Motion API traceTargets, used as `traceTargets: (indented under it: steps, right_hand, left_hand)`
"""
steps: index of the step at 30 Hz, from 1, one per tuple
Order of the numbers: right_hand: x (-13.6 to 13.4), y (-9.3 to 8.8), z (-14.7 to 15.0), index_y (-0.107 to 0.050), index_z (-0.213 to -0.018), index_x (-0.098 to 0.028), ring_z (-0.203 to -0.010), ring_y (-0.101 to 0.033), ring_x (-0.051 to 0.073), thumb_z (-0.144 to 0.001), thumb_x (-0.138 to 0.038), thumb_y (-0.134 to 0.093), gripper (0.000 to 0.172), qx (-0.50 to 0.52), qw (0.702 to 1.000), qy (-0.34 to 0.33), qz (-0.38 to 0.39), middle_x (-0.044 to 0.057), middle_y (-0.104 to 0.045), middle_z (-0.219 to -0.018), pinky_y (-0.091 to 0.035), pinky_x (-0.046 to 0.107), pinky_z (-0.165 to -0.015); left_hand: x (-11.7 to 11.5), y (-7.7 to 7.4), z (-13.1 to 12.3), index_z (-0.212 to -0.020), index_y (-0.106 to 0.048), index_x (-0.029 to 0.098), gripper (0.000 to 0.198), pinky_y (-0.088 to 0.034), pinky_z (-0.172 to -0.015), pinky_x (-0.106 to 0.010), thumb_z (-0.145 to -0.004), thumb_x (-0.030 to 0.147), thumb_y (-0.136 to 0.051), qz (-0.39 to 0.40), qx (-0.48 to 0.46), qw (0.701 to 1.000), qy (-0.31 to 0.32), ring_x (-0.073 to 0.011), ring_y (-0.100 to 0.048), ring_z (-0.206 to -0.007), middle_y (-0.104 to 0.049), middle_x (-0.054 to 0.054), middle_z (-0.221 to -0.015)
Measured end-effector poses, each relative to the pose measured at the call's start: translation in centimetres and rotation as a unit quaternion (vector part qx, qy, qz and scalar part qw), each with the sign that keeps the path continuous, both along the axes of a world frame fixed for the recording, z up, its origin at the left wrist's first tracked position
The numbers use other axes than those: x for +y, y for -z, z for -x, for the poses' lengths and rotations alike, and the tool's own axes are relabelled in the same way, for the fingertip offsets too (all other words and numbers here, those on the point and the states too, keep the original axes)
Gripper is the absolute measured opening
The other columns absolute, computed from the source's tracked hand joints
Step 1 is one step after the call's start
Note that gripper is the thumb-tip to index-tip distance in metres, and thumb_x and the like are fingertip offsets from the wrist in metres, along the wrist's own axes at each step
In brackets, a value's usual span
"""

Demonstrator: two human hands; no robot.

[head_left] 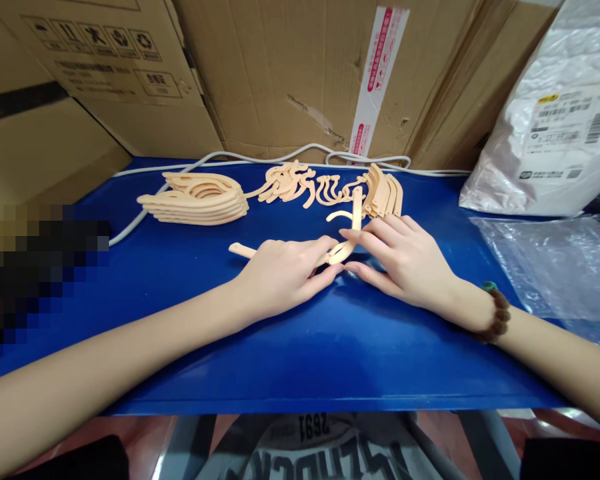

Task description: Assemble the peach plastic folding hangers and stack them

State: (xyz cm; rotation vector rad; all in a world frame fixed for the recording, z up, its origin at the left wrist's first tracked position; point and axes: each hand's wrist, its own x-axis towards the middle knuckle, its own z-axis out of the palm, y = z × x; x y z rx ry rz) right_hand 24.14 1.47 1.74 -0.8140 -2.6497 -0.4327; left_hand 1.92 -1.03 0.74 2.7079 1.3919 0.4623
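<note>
View from my head down onto the blue desk [330,353]. My left hand [285,273] and right hand [405,260] meet at the middle of the desk over one peach plastic piece [343,251], a long curved strip. One end of the strip shows to the left of my left hand, its bend lies between the two hands, and a straight stem rises from the bend toward the far edge. The fingers of my left hand lie together across the strip and are closed on it, hiding its middle. The fingers of my right hand are clamped on the bend, forefinger above and thumb below. A bead bracelet [497,315] sits on my right wrist. Beyond the hands, well apart from them, a row of like parts lies along the far side of the desk: a stack of curved strips [200,199] at left, a loose heap of small hooks [289,181] in the middle, and a second stack [384,193] just behind the stem. A white cable [260,160] runs behind the row. Cardboard boxes [280,67] stand against the far edge. A white parcel bag [555,113] leans at right, with a clear plastic bag [560,267] lying flat in front of it.
</note>
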Motion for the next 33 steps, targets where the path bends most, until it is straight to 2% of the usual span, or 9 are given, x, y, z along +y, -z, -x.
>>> traceTargets:
  steps: [6, 14, 17, 23, 29, 33]
  right_hand:
    - [0.2, 0.0, -0.1, -0.061, -0.105, -0.016, -0.088, -0.053, 0.021, -0.100, -0.040, -0.038, 0.034, 0.038, 0.997, 0.035, 0.050, 0.008, -0.061, -0.095, -0.039, 0.033, -0.078]
    - [0.7, -0.2, -0.4, -0.061, -0.096, -0.017, -0.087, -0.053, 0.023, -0.094, -0.024, -0.046, 0.017, 0.040, 0.994, 0.101, 0.033, 0.009, -0.063, -0.093, -0.040, 0.035, -0.074]
    - [1.0, 0.0, -0.6, -0.063, -0.096, -0.017, -0.089, -0.053, 0.024, -0.092, -0.018, -0.046, 0.018, 0.026, 0.994, 0.103, 0.032, 0.010, -0.063, -0.095, -0.041, 0.036, -0.077]
    - [1.2, 0.4, -0.8, -0.065, -0.098, -0.015, -0.087, -0.052, 0.024, -0.090, -0.013, -0.045, 0.022, -0.017, 0.992, 0.121, 0.016, 0.010, -0.064, -0.097, -0.041, 0.035, -0.077]
    - [1.3, 0.7, -0.9, -0.066, -0.098, -0.016, -0.089, -0.053, 0.024, -0.088, -0.009, -0.049, 0.022, -0.045, 0.991, 0.122, 0.020, 0.010, -0.068, -0.100, -0.037, 0.035, -0.075]
    - [1.3, 0.7, -1.0, -0.067, -0.095, -0.016, -0.087, -0.055, 0.023, -0.089, -0.009, -0.049, 0.020, -0.050, 0.990, 0.132, 0.014, 0.008, -0.069, -0.096, -0.034, 0.034, -0.073]
  left_hand:
    - [-0.3, 0.5, 0.0, -0.118, -0.058, 0.021, 0.035, -0.030, -0.048, -0.027, -0.097, 0.047, -0.047, -0.076, 0.002, 0.996, 0.054, -0.0182, -0.069, -0.068, -0.075, 0.001, -0.090]
    - [0.1, 0.5, 0.2, -0.117, -0.061, 0.020, 0.035, -0.040, -0.057, -0.026, -0.095, 0.045, -0.052, -0.107, 0.009, 0.992, 0.066, -0.0167, -0.066, -0.081, -0.072, -0.001, -0.090]
    - [0.2, 0.5, 0.3, -0.115, -0.061, 0.020, 0.031, -0.040, -0.057, -0.026, -0.096, 0.042, -0.051, -0.120, 0.016, 0.991, 0.060, -0.0171, -0.063, -0.088, -0.071, -0.002, -0.093]
    - [0.3, 0.5, 0.3, -0.095, -0.062, 0.018, 0.023, -0.041, -0.060, -0.027, -0.099, 0.034, -0.046, -0.133, 0.012, 0.990, 0.048, -0.0182, -0.058, -0.092, -0.068, -0.002, -0.093]
    - [0.7, 0.7, 0.4, -0.100, -0.066, 0.019, 0.026, -0.045, -0.073, -0.030, -0.100, 0.030, -0.042, -0.128, 0.018, 0.990, 0.064, -0.0205, -0.054, -0.096, -0.065, -0.005, -0.100]
    - [0.9, 0.8, 0.3, -0.103, -0.068, 0.021, 0.029, -0.046, -0.074, -0.030, -0.101, 0.030, -0.041, -0.113, 0.013, 0.991, 0.067, -0.0206, -0.054, -0.095, -0.064, -0.005, -0.100]
